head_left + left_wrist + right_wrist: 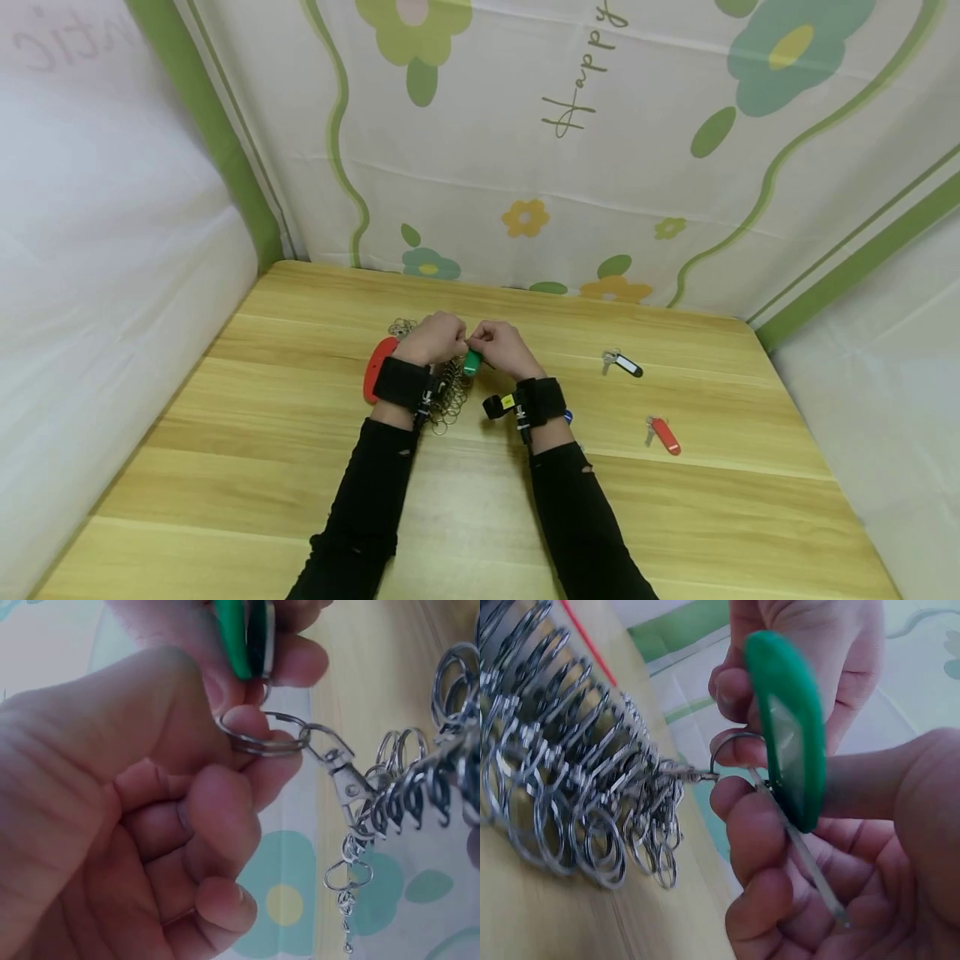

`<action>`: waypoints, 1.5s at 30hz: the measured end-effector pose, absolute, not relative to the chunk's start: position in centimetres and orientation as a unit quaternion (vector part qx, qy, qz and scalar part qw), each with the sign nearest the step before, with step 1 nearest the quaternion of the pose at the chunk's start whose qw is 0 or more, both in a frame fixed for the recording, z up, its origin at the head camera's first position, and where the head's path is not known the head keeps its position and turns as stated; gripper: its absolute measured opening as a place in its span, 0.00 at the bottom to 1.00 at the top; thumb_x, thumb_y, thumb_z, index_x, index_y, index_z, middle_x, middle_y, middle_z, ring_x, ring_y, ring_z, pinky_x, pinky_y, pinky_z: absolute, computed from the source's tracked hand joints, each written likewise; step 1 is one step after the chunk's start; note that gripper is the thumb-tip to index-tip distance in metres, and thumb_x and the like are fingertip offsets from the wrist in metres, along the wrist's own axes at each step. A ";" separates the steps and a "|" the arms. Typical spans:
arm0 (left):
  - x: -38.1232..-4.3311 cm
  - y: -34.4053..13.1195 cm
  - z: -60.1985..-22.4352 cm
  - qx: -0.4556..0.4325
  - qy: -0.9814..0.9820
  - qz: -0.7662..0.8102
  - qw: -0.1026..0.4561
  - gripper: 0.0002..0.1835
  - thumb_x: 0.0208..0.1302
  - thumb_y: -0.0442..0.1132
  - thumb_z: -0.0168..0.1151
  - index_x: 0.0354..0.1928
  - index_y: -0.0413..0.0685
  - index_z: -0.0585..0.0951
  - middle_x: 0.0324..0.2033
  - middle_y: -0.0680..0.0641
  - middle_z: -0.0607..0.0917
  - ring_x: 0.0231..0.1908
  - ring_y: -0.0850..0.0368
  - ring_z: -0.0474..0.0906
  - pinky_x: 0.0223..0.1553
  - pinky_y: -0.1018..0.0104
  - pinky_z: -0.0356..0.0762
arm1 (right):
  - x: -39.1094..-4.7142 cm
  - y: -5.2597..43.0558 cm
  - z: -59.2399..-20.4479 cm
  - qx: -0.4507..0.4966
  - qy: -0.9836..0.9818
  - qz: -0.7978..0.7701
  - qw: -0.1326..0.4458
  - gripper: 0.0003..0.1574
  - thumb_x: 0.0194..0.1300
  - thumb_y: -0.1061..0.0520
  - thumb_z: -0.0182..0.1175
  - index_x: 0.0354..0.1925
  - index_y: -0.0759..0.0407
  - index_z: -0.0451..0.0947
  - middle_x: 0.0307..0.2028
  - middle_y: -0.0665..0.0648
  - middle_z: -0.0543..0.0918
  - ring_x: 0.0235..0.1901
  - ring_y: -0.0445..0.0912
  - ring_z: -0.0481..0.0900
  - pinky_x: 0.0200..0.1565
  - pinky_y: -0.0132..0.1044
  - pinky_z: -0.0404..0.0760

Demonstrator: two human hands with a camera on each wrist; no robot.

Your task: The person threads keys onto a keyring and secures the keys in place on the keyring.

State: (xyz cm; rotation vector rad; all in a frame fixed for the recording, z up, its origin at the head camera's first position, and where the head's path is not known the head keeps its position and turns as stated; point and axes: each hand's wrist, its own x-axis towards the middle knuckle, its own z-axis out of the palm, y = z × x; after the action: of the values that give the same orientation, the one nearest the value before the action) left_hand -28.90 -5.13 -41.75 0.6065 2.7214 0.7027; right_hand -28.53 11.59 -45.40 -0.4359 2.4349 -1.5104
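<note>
My left hand (435,337) pinches a split key ring (274,746) between thumb and finger. That ring hangs from a metal swivel clasp (349,784), one of a crowded row of clasps and rings (562,757). Close against it, my right hand (506,346) holds a key (814,877) with a green key tag (786,727), fingers bent around them. In the right wrist view the key points down across the fingers. Whether the key or tag is threaded onto the ring is hidden by the fingertips.
An oval red piece (377,371) lies left of the left wrist, beside the ring bunch (450,400). To the right lie a key with a black tag (628,365) and one with a red tag (666,437). Something blue (567,417) shows behind the right wrist. Fabric walls surround the wooden table (247,467).
</note>
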 end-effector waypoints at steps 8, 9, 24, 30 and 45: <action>-28.8 -5.0 -41.8 0.215 0.934 0.257 0.124 0.18 0.59 0.30 0.56 0.15 0.49 0.65 0.11 0.53 0.60 0.13 0.60 0.54 0.23 0.68 0.58 | -28.5 11.6 -45.2 -0.121 0.817 -0.547 0.136 0.11 0.70 0.57 0.54 0.32 0.60 0.79 0.21 0.58 0.72 0.13 0.44 0.58 0.19 0.35 0.60; -28.8 -5.0 -41.8 0.214 0.934 0.257 0.123 0.18 0.59 0.30 0.56 0.14 0.49 0.65 0.11 0.53 0.60 0.13 0.60 0.54 0.23 0.68 0.57 | -28.5 11.6 -45.2 -0.120 0.816 -0.548 0.137 0.11 0.69 0.57 0.55 0.32 0.60 0.79 0.22 0.58 0.72 0.13 0.44 0.58 0.20 0.35 0.60; -28.8 -5.1 -42.0 0.193 0.936 0.264 0.131 0.15 0.68 0.36 0.52 0.20 0.46 0.70 0.13 0.51 0.65 0.13 0.58 0.61 0.23 0.66 0.62 | -28.6 11.4 -45.6 -0.128 0.829 -0.533 0.112 0.10 0.70 0.55 0.54 0.35 0.57 0.79 0.19 0.56 0.73 0.13 0.43 0.60 0.19 0.34 0.62; -28.9 -5.5 -41.9 0.212 0.925 0.285 0.137 0.11 0.69 0.35 0.51 0.30 0.42 0.79 0.19 0.48 0.73 0.17 0.57 0.66 0.26 0.64 0.66 | -28.5 11.5 -45.6 -0.112 0.825 -0.544 0.106 0.10 0.70 0.54 0.54 0.36 0.57 0.79 0.19 0.55 0.73 0.13 0.44 0.60 0.20 0.34 0.62; -28.6 -5.5 -41.6 0.206 0.927 0.270 0.157 0.12 0.72 0.38 0.47 0.34 0.42 0.78 0.23 0.46 0.77 0.17 0.56 0.70 0.27 0.64 0.70 | -28.1 11.3 -45.1 -0.120 0.843 -0.516 0.089 0.10 0.70 0.53 0.55 0.35 0.57 0.79 0.22 0.56 0.76 0.15 0.43 0.63 0.20 0.34 0.63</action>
State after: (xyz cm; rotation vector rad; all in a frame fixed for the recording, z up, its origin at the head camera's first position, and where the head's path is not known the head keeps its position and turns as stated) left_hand -28.58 -5.53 -41.62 0.5904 2.6536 0.7719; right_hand -28.12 11.33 -45.13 -0.3571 2.5095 -1.5357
